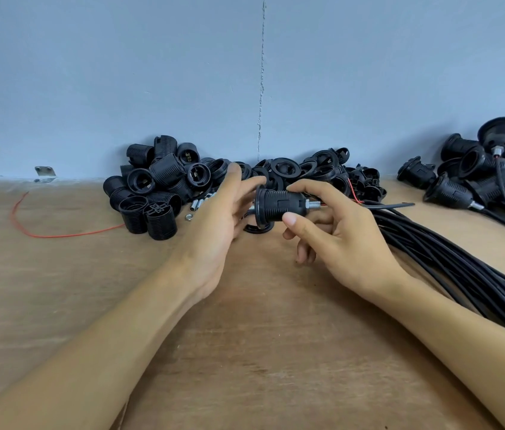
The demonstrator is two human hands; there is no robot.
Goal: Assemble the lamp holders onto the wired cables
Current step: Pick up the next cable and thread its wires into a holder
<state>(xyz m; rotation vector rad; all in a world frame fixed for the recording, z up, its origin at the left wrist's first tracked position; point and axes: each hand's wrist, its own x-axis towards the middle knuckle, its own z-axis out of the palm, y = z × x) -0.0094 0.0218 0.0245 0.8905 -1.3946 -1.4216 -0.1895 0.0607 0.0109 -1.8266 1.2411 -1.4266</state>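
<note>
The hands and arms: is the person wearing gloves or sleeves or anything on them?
No gloves. The left hand and right hand are bare; the right thumbnail is short and unpainted. The left forearm and right forearm are bare to the picture's edge: no sleeves, watch, rings or bracelets show.

Head-worn, looking down (close) at workbench [58, 305].

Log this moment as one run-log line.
step: holder assembly | right hand: pinches lamp holder | left hand: open, fingers at its flange end | cables: bundled at right
</note>
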